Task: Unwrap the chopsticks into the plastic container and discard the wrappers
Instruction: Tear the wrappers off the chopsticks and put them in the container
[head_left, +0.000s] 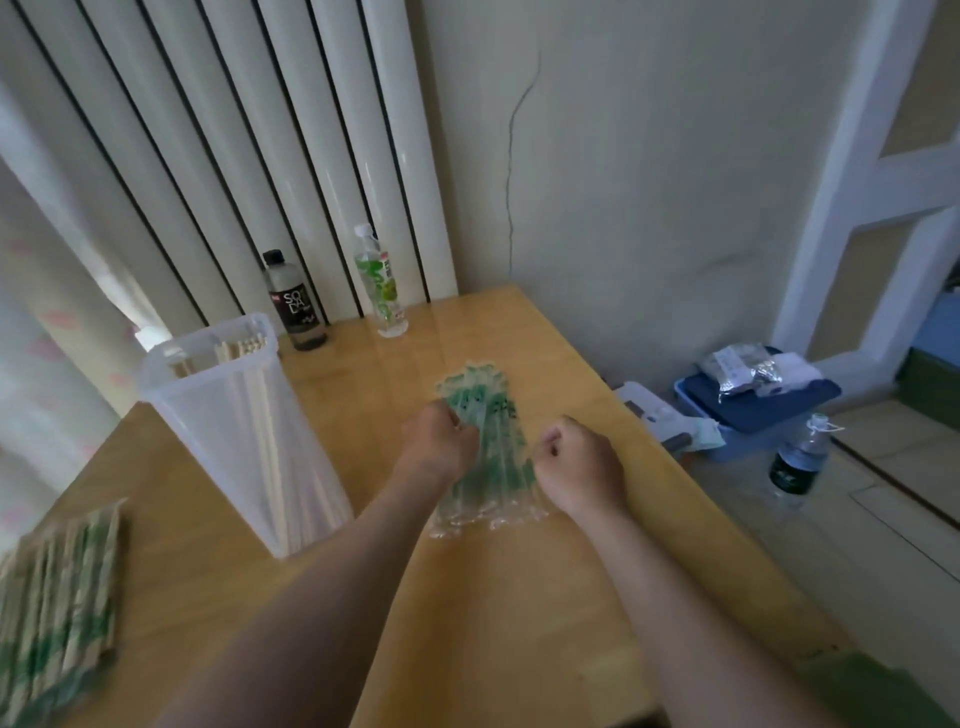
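Note:
A pile of empty clear wrappers (480, 402) with green print lies in the middle of the wooden table (519, 597). My left hand (441, 441) grips the pile from its left side, fingers curled into the plastic. My right hand (582, 467) is curled in a fist at the pile's right edge, pinching the plastic there. To the left stands a tall translucent plastic container (228, 415) with bare wooden chopsticks (241, 345) upright inside. A stack of wrapped chopsticks (57, 597) lies at the table's near left corner.
A black soda bottle (293, 306) and a clear green-labelled bottle (382, 286) stand at the table's back edge by the radiator. On the floor to the right are a blue box (753, 410) with bags on top and a water bottle (797, 457).

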